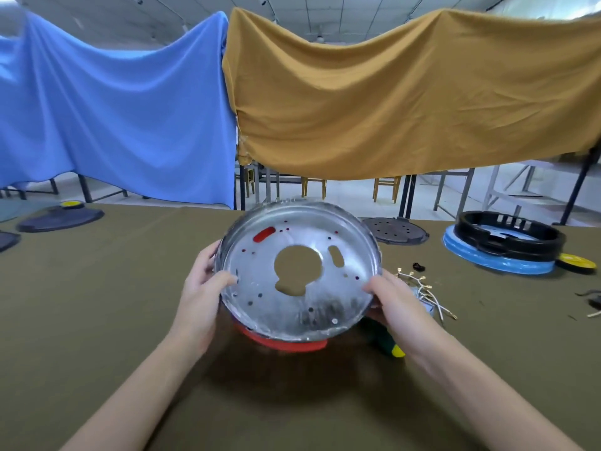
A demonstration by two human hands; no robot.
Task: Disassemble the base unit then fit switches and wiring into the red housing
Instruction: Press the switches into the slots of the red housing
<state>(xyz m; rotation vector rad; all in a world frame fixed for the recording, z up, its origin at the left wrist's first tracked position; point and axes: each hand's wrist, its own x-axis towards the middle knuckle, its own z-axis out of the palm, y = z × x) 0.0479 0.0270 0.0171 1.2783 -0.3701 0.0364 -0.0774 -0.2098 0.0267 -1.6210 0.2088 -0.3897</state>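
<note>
Head view is showing an olive cloth-covered table (97, 320) in a large room, blue (113, 118) and mustard (390, 102) sheets hanging behind. Left hand (198, 294) and right hand (396, 301) are gripping the rim of a tilted metal plate (260, 288) over the red housing (283, 343). Wiring (422, 288) is lying just right. No readable writing.

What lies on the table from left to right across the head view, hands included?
Dark lid with yellow knob → left hand → silver metal plate → right hand → loose white wires → black ring on blue base → yellow disc.
</note>
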